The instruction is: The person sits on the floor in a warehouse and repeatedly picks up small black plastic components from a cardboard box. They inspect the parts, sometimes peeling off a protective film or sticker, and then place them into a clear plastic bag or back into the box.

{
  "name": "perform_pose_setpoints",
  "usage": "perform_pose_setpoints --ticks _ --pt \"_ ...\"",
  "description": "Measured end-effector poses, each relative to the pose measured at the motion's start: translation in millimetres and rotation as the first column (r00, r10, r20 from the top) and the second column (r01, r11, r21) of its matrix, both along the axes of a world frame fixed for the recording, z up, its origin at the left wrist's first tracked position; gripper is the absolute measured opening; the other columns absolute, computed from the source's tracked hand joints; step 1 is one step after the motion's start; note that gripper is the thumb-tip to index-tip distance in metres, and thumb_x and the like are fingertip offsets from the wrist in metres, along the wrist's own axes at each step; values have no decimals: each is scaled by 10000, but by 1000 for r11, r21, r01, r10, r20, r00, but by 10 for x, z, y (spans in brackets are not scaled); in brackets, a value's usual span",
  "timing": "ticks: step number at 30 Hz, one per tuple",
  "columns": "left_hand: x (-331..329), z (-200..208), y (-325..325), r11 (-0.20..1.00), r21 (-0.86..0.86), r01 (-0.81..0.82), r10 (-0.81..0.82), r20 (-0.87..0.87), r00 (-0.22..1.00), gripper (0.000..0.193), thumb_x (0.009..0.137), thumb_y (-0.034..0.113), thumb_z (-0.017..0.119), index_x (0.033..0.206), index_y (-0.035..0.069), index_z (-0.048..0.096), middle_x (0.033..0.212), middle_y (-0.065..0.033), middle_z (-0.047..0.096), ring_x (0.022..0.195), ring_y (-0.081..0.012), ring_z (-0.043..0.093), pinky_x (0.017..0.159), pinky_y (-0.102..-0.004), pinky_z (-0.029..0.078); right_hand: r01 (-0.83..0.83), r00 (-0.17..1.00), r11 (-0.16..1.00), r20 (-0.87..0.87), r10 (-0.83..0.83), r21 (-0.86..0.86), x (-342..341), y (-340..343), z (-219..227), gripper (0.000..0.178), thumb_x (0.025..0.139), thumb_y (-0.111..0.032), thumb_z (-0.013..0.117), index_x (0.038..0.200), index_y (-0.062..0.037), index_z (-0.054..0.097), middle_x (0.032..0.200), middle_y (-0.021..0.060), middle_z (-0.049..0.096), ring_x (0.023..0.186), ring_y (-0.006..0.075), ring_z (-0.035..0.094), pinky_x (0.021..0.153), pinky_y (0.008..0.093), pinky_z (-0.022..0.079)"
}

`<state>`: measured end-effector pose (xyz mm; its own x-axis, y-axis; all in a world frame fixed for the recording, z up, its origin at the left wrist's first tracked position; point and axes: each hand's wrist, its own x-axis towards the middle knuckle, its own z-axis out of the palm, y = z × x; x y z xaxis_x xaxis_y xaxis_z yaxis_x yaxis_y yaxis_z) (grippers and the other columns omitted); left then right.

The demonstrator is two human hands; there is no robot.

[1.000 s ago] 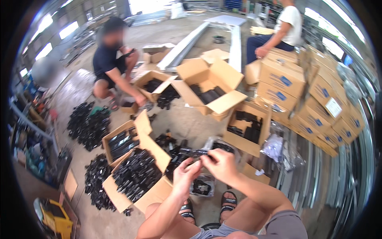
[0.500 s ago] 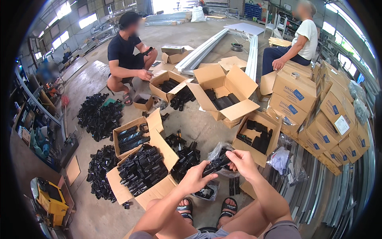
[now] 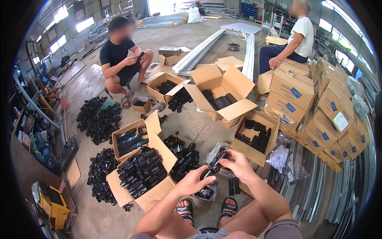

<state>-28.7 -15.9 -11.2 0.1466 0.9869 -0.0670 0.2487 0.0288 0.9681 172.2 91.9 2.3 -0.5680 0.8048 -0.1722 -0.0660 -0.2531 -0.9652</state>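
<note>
Between my two hands is a black, elongated plastic part (image 3: 213, 167), tilted with its upper end to the right. My left hand (image 3: 195, 180) is closed round its lower end. The fingers of my right hand (image 3: 234, 162) grip the upper end. Just below my hands lies a clear plastic bag with small dark pieces (image 3: 207, 192). Another clear bag (image 3: 217, 152) sits right behind the held part. Left of my hands is a loose heap of black parts (image 3: 187, 159), beside an open carton packed with similar parts (image 3: 171, 159).
Open cartons stand ahead, including a large one (image 3: 242, 85) and one at right (image 3: 267, 149). Stacked sealed cartons (image 3: 292, 89) and metal profiles (image 3: 318, 195) fill the right side. Black heaps (image 3: 99, 119) lie left. A co-worker (image 3: 119, 55) squats far left; another person (image 3: 298, 36) sits far right.
The black part in my hands has turned steeper, and my right hand has moved slightly left and down. The squatting co-worker has brought both hands together round a black piece.
</note>
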Motion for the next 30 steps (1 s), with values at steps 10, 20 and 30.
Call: perform_pose_setpoints --ticks 10,20,30 --pt "-131 110 -3 997 -16 75 -76 -131 988 393 857 323 785 998 -17 650 613 -112 507 567 -160 418 548 -373 400 -62 997 997 41 60 37 -76 -70 84 431 850 -126 813 1203 31 623 1034 45 697 925 94 643 835 258 518" --pt "0 8 -26 993 -11 -114 115 60 992 432 855 126 782 1213 -48 615 885 -156 703 784 -165 646 730 -342 522 -84 995 996 59 82 37 -105 -72 -17 415 830 -94 821 1176 47 640 1041 46 687 915 92 634 825 257 524" --pt "-131 146 22 999 -22 -39 37 -69 997 461 856 111 753 1264 -19 582 989 -197 714 891 -295 714 792 -373 540 -130 990 991 49 129 17 -193 -28 -49 420 829 -62 813 1199 41 643 1048 65 700 942 111 657 849 266 541"
